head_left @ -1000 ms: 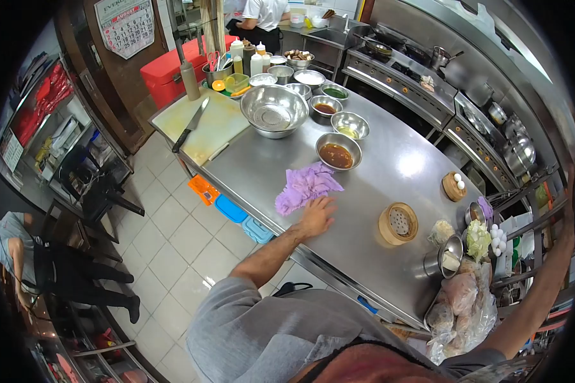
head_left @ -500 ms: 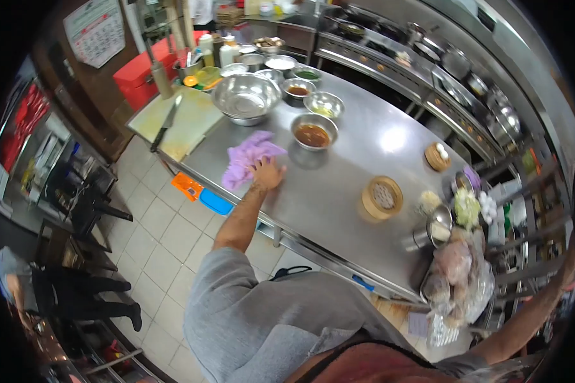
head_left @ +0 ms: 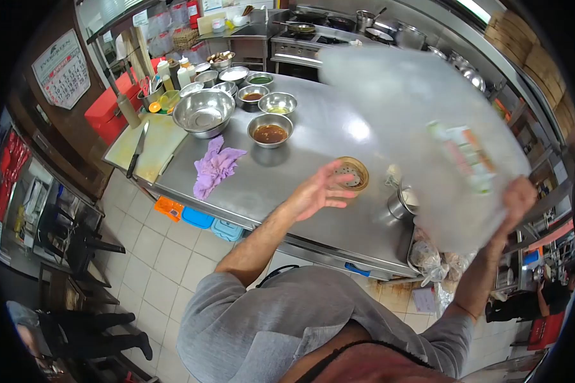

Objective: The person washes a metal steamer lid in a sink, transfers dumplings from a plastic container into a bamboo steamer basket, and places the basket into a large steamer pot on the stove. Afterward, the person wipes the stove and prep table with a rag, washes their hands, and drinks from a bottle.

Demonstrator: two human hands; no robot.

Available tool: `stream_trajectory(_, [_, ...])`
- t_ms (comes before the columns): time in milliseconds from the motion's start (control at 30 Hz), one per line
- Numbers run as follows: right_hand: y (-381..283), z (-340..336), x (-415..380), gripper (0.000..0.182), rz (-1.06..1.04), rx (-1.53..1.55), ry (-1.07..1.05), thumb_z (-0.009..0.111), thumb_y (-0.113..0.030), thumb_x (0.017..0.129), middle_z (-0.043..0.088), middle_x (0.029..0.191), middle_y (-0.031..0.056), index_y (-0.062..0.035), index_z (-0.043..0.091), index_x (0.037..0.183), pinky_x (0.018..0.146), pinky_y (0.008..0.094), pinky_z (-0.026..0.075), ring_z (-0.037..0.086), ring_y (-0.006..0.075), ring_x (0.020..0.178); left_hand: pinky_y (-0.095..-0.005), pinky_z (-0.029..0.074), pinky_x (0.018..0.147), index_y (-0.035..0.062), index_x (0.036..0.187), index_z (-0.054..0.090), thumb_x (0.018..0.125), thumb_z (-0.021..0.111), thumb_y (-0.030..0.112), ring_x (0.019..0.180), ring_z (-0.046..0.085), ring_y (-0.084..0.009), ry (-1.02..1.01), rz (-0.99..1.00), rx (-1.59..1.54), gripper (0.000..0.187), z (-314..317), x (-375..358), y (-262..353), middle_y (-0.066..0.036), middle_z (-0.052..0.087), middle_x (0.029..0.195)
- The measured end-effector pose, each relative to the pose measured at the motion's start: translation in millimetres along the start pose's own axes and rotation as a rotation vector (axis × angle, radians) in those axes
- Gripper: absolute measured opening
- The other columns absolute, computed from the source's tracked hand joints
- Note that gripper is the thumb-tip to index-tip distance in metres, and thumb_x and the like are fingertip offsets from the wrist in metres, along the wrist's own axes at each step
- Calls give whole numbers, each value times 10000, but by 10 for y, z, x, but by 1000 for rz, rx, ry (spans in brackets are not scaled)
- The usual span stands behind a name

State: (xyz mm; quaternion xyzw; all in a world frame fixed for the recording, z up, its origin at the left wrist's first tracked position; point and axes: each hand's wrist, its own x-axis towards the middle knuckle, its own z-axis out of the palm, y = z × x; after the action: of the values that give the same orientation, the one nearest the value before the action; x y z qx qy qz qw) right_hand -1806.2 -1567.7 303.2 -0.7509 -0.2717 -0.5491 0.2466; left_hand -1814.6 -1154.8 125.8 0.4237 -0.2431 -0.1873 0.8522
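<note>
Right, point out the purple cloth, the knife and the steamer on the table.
Purple cloth [head_left: 214, 166]: head view, on the middle of its crumpled folds.
Knife [head_left: 138, 150]: head view, about where blade meets handle.
Steamer [head_left: 364, 175]: head view, on its rim, clear of the fingers.

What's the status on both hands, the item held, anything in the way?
Left hand open, empty, above the table. Right hand gripping a pale plastic sheet, blurred. Sheet hides part of the table; steamer basket partly behind left hand.
</note>
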Motion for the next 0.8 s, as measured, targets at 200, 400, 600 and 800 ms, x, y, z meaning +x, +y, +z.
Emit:
stream_trajectory(200, [-987,913,-907,262,-384,86,-366,575,-51,556,425,829,82,-99,415,758,650,411,362,418,252,758,-467,430,900,80,1282,318,847,412,580,1119,490,-296,198,176,-352,669,316,-530,139,-144,445,1253])
stream_trajectory(400, [-1453,1516,-1988,296,-294,234,-342,621,-63,541,428,848,60,-135,455,776,683,425,377,438,249,801,-429,384,951,1,1224,407,737,541,204,1091,489,-280,859,-53,-310,544,-78,-1052,-211,-142,499,1188])
stream_trajectory(600, [-2071,1670,-2571,225,-206,200,-465,606,-105,614,439,846,43,-154,498,806,692,406,370,444,224,827,-405,396,942,-21,1183,445,757,532,229,1061,513,-286,841,-175,-212,501,-798,-1401,-319,-149,528,1152])
stream_trajectory(800, [-2403,2093,-2938,157,-134,74,-608,558,-154,675,449,846,29,-165,515,826,721,384,338,436,208,834,-391,414,905,-32,1191,438,830,522,245,1036,529,-263,746,-253,-127,463,-1366,-1296,-281,-145,544,1132])
